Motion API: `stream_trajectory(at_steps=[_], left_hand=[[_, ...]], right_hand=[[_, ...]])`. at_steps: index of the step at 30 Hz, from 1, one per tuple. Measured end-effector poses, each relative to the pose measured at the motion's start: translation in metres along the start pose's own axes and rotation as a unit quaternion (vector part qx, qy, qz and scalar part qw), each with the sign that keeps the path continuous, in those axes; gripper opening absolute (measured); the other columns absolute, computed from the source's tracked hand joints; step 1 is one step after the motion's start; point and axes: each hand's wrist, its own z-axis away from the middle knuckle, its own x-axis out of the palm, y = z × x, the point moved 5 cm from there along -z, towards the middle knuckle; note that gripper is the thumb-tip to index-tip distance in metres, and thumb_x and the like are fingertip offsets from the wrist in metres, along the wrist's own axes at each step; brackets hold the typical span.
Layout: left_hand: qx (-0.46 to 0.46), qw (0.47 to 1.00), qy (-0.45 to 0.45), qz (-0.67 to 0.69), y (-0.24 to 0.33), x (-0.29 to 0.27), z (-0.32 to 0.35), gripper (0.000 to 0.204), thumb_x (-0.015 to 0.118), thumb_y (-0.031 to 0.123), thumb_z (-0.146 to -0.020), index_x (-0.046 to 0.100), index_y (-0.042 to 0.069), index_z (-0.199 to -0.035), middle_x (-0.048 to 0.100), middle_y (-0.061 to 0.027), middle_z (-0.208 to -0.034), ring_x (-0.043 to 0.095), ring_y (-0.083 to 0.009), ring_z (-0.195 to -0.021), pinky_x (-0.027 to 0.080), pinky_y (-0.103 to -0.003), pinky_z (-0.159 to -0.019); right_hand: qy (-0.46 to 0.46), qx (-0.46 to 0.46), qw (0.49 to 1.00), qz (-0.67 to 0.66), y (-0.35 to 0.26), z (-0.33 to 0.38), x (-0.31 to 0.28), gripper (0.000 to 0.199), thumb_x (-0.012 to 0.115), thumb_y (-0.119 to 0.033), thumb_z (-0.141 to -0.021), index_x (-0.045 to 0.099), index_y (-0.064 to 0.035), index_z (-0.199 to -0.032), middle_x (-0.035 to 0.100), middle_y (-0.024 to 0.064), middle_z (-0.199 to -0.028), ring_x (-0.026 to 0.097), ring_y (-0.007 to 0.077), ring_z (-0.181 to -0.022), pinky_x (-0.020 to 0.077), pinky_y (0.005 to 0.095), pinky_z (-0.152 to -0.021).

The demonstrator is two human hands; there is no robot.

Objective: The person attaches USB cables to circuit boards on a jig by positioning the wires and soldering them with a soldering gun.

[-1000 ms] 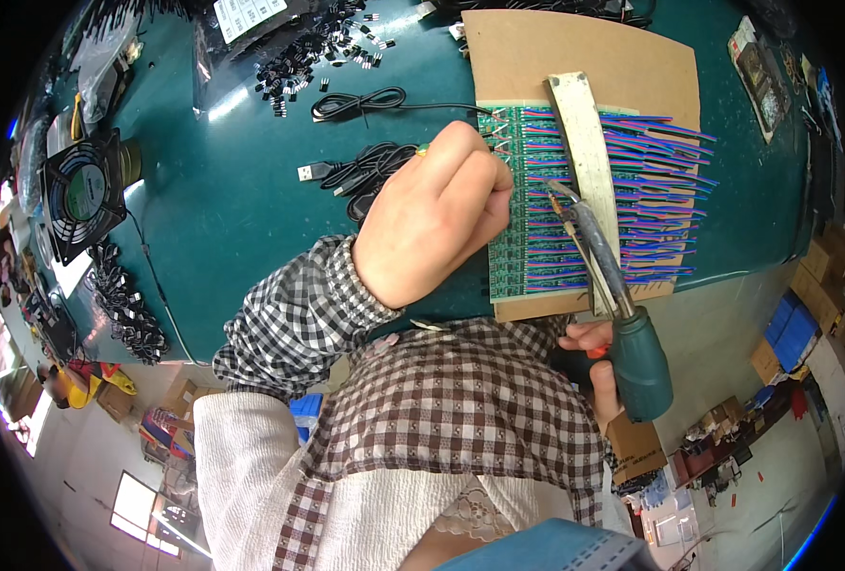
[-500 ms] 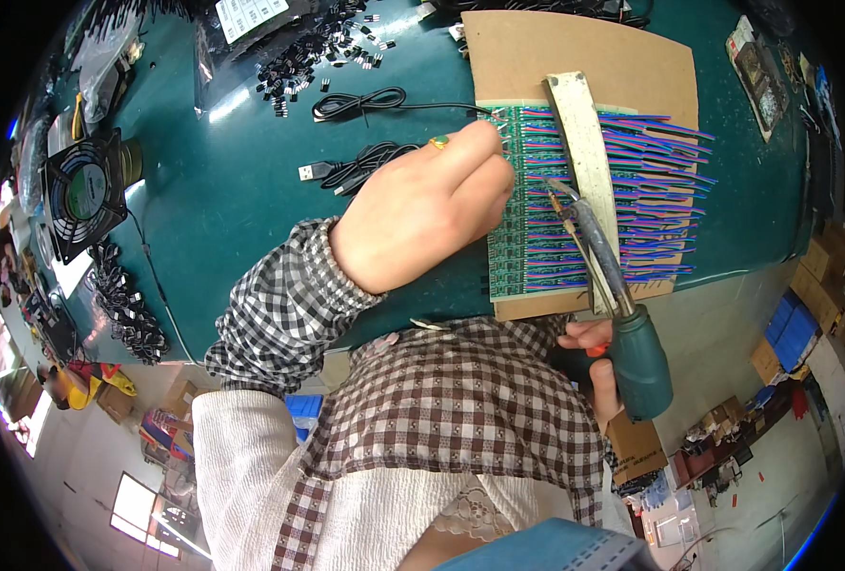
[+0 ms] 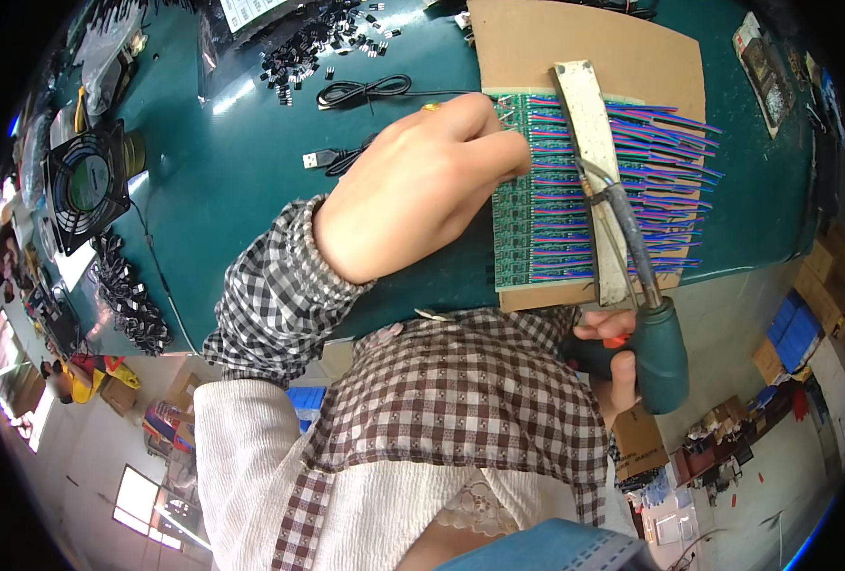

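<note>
My left hand (image 3: pixel 422 195) is closed in a pinch at the left edge of a row of green circuit boards (image 3: pixel 513 228); what its fingertips hold is hidden. Under its wrist side runs a black USB cable (image 3: pixel 323 159), plug showing. My right hand (image 3: pixel 620 376) grips a soldering gun (image 3: pixel 663 362) with a green body and a red trigger. The gun's metal tip points up and away, over a worn flat bar (image 3: pixel 594 124) lying across the boards' wires. Blue, red and dark wires (image 3: pixel 665 143) fan out to the right from the boards.
A brown board (image 3: pixel 584 38) lies under the circuit boards on the green table (image 3: pixel 241 228). Another coiled black cable (image 3: pixel 363 90) and scattered small black connectors (image 3: pixel 308 52) lie beyond my left hand. At the left stands a fan (image 3: pixel 87 186); a dirty tray (image 3: pixel 763 76) sits far right.
The soldering gun has shifted right, its tip going from over the boards' wire ends to over the bar. My left hand stays pinched at the boards' edge, slightly farther up. The whole view shifted slightly.
</note>
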Motion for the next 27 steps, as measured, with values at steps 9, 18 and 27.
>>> stream_trajectory(at_steps=[9, 18, 27], left_hand=[[0.077, 0.988, -0.026, -0.129, 0.003, 0.011, -0.003, 0.019, 0.074, 0.004, -0.082, 0.060, 0.005, -0.095, 0.056, -0.0108, -0.092, 0.064, -0.0305, -0.082, 0.055, -0.040, -0.071], [0.026, 0.998, 0.036, -0.037, -0.002, 0.015, 0.003, 0.019, 0.072, 0.004, -0.080, 0.057, 0.005, -0.092, 0.053, -0.0133, -0.095, 0.061, -0.0329, -0.084, 0.054, -0.040, -0.073], [-0.015, 0.996, 0.091, 0.017, 0.002, 0.017, 0.007, 0.020, 0.071, -0.004, -0.077, 0.059, 0.003, -0.091, 0.053, -0.0119, -0.095, 0.060, -0.0314, -0.085, 0.052, -0.039, -0.076]], right_hand=[[0.044, -0.031, 0.998, -0.016, 0.006, 0.001, -0.005, 0.044, 0.068, -0.028, -0.095, 0.061, 0.0113, -0.112, 0.068, 0.0278, -0.107, 0.071, 0.0292, -0.089, 0.0636, 0.0388, -0.080], [0.016, -0.028, 0.999, -0.010, 0.006, 0.002, -0.003, 0.049, 0.069, -0.030, -0.095, 0.059, 0.0112, -0.119, 0.068, 0.0276, -0.113, 0.071, 0.0298, -0.094, 0.0634, 0.0398, -0.081], [-0.086, 0.002, 0.995, 0.049, -0.004, 0.002, 0.006, 0.048, 0.057, -0.034, -0.105, 0.052, 0.0067, -0.130, 0.062, 0.0235, -0.123, 0.066, 0.0310, -0.110, 0.0604, 0.0420, -0.092]])
